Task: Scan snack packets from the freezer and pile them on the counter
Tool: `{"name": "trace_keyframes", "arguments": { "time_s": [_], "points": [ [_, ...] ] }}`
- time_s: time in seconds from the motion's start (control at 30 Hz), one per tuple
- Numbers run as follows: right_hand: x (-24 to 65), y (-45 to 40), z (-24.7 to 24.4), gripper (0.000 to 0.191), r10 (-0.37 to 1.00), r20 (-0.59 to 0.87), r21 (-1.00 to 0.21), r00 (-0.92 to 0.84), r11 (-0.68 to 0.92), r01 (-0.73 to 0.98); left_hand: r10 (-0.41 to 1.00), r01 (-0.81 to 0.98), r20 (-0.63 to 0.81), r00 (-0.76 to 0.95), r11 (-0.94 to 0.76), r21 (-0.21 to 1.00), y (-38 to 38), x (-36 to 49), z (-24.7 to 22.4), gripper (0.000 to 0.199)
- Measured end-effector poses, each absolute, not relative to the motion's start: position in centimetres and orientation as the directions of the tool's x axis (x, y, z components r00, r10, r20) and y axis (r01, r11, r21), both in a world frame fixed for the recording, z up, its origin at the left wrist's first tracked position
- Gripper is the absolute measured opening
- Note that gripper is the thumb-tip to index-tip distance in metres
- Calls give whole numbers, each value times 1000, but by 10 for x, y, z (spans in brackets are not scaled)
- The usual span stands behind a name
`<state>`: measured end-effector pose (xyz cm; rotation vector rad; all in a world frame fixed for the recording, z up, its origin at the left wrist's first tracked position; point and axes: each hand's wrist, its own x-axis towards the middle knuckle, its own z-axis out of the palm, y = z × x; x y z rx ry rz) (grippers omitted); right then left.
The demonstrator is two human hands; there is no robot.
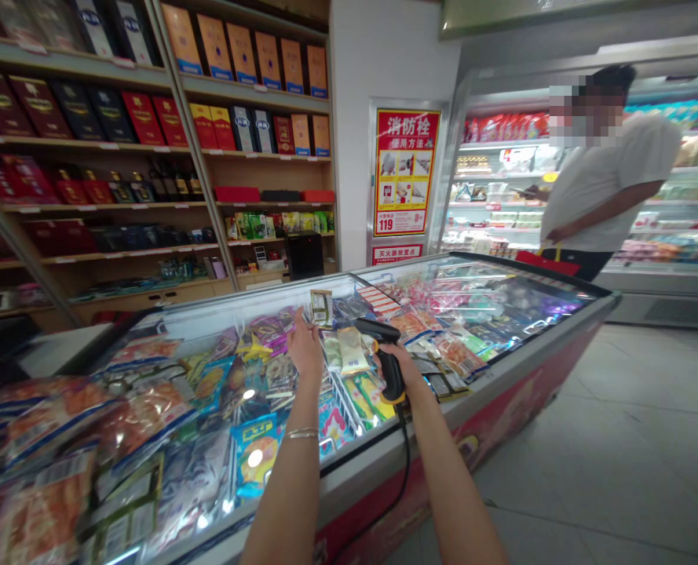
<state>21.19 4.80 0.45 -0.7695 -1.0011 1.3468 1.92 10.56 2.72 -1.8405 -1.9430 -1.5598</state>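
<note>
My right hand (pixel 399 369) is shut around the grip of a black and yellow handheld barcode scanner (pixel 389 362), whose head points left over the freezer. Its black cord (pixel 406 471) hangs down past the freezer's front. My left hand (pixel 305 345) is raised over the glass-topped chest freezer (pixel 384 420), pinching a small printed packet (pixel 321 308) at the fingertips. The packet stands upright just left of the scanner's head, a short gap between them. Below both hands lie many colourful bagged foods (pixel 254 451) in wire baskets.
A person in a white T-shirt (pixel 611 176) stands beyond the freezer, before a lit refrigerated display case (pixel 502 188). Wooden shelves of boxed liquor (pixel 89 118) fill the left wall. A red fire-hydrant instruction sign (pixel 407 173) hangs on a white pillar.
</note>
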Motion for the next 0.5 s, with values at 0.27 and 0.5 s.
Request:
{"name": "trace_keyframes", "arguments": {
  "time_s": [0.27,0.5],
  "points": [
    [204,34,15,23,986,139,-802,-93,57,-594,730,676,611,-306,-285,679,78,15,39,53],
    [132,-10,12,22,979,157,-724,-131,24,-689,690,747,654,-309,-250,616,-8,-88,23,40]
  ]
}}
